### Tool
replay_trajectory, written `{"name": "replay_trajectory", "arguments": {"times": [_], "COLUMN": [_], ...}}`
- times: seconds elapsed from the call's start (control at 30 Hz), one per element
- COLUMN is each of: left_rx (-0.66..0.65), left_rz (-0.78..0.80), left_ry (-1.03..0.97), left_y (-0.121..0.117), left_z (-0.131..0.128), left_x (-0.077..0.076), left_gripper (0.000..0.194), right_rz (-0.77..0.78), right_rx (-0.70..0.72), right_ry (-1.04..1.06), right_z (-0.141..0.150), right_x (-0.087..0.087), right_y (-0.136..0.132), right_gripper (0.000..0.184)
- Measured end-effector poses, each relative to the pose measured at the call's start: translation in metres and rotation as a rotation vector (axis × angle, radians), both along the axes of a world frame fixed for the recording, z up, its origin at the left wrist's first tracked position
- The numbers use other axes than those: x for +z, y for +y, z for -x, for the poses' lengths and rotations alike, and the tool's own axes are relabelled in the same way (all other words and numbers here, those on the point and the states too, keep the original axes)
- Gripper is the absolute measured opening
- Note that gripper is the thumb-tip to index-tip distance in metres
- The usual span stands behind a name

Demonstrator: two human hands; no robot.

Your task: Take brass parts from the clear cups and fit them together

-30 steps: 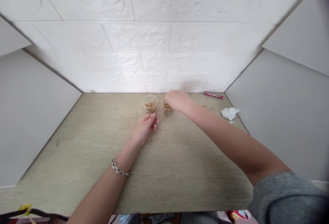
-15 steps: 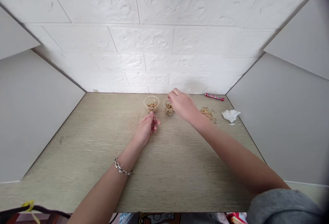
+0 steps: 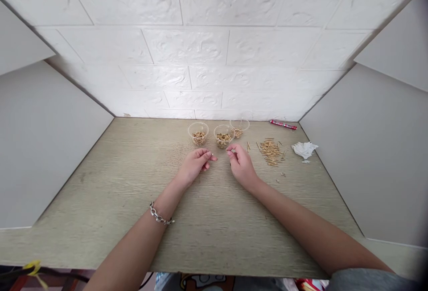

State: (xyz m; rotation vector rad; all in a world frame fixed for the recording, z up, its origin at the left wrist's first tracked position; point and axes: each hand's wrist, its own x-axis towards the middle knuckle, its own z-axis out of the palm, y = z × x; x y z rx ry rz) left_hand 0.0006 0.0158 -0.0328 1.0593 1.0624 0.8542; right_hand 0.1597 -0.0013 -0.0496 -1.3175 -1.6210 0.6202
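Head: right hand [image 3: 243, 166] nearly closed, pinches pin [image 3: 227, 150].

Saw a white brick-patterned wall [image 3: 214, 46] behind the wood-grained tabletop [image 3: 214, 233], pale grey panels [image 3: 50, 148] to its left and right, and soft light above its back edge.

cups [image 3: 214, 134] left of rods [image 3: 270, 152] | tissue [image 3: 303, 150] rightmost (tube [image 3: 283, 125] behind it)

Past the fingers [image 3: 207, 155], clear cups [image 3: 198, 128] hold gold bits [image 3: 199, 138]. Right of the fingers are gold sticks [image 3: 270, 152], white paper [image 3: 304, 149] and a speckled red tube [image 3: 283, 125]. Under the fingers, the table [image 3: 214, 228] is streaky tan.
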Motion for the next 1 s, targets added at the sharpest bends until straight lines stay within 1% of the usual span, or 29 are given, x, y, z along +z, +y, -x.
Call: {"name": "replay_trajectory", "arguments": {"times": [0.1, 0.17, 0.23, 0.33, 0.4, 0.47, 0.53, 0.63, 0.73, 0.87, 1.0], "left_rx": [-0.013, -0.016, -0.008, -0.01, -0.022, -0.034, -0.04, -0.041, -0.046, -0.048, -0.022], "left_rz": [-0.016, -0.02, -0.013, 0.005, 0.014, 0.009, -0.014, -0.053, -0.064, -0.05, -0.062], "left_ry": [0.026, 0.036, 0.045, 0.068, 0.072, 0.055, 0.031, 0.015, 0.021, 0.037, 0.071], "left_y": [-0.002, -0.005, -0.008, -0.011, -0.012, -0.012, -0.011, -0.01, -0.008, -0.008, -0.01], "left_z": [-0.002, -0.004, -0.006, -0.008, -0.008, -0.008, -0.007, -0.006, -0.006, -0.009, -0.012], "left_x": [0.002, 0.004, 0.007, 0.008, 0.008, 0.006, 0.004, 0.0, -0.003, -0.003, -0.001], "left_gripper": [0.03, 0.033, 0.035, 0.037, 0.037, 0.035, 0.032, 0.028, 0.024, 0.019, 0.017], "right_rz": [-0.064, -0.085, -0.036, 0.08, 0.132, 0.157, 0.146, 0.082, 0.031, 0.047, 0.04], "right_rx": [0.061, 0.099, 0.119, 0.14, 0.159, 0.158, 0.134, 0.106, 0.097, 0.09, 0.093], "right_ry": [0.006, 0.048, 0.129, 0.261, 0.309, 0.294, 0.233, 0.168, 0.151, 0.153, 0.146], "right_z": [0.001, 0.003, 0.004, 0.005, 0.004, 0.003, 0.002, 0.002, 0.002, 0.003, 0.004], "right_x": [0.003, 0.005, 0.005, 0.004, 0.003, 0.001, 0.0, 0.0, 0.0, -0.001, 0.0], "right_y": [-0.003, -0.007, -0.01, -0.011, -0.009, -0.007, -0.005, -0.003, -0.002, 0.0, -0.001], "right_gripper": [0.014, 0.016, 0.018, 0.021, 0.023, 0.025, 0.025, 0.023, 0.016, 0.007, 0.008]}}
